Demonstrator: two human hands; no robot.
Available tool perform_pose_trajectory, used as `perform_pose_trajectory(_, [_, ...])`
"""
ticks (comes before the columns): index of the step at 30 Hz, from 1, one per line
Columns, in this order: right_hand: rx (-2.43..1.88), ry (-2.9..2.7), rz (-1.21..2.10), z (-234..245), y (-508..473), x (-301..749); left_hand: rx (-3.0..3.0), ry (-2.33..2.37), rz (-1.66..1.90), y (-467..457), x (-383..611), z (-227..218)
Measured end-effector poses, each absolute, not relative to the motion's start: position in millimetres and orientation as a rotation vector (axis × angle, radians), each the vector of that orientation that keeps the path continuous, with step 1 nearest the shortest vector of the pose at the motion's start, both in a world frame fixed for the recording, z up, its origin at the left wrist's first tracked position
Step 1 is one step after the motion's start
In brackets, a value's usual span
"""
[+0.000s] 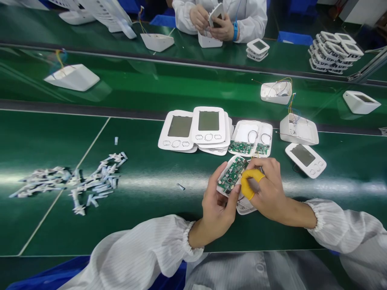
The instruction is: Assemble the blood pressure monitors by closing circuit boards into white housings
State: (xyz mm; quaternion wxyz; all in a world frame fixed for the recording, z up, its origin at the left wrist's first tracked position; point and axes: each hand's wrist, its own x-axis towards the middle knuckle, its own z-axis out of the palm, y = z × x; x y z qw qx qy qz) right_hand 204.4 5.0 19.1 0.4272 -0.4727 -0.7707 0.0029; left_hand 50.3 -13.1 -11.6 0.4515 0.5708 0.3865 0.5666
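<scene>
Near the front of the table, my left hand [217, 210] grips a white front panel by its edges, back side up, with a green circuit board [232, 175] showing on it. My right hand [270, 190], wearing yellow finger cots [249, 182], is pinched at the board's right edge. Thin wires come out there; what the fingertips hold is hidden. Beneath both hands lies a white housing [245, 207], partly covered. Just behind them, two open panels with circuit boards [241, 147] lie face down.
White display panels [208, 121] are stacked face up behind my hands; another panel [304, 156] lies right. White housings with wires [298, 129] stand at the table's edge and on the green belt [169, 78]. Small pale plastic pieces [99, 177] lie left. A co-worker [220, 20] handles a panel opposite.
</scene>
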Motion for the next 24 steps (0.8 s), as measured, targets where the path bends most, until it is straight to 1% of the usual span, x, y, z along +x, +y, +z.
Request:
perform_pose_trajectory(12, [-1.175,-1.857,-0.012,19,4,198,1.496,1.005,1.335,-16,48,-11])
perform_pose_trajectory(18, [-1.185,-1.851,-0.047,21,8,200,1.377,1.015,1.233,-6,43,-7])
perform_pose_trajectory(21, [-1.176,-1.869,0.011,24,10,208,1.259,0.959,1.104,2,39,-3])
perform_pose_trajectory(24, [-1.111,-1.841,0.131,28,15,219,1.123,0.917,1.065,7,37,3])
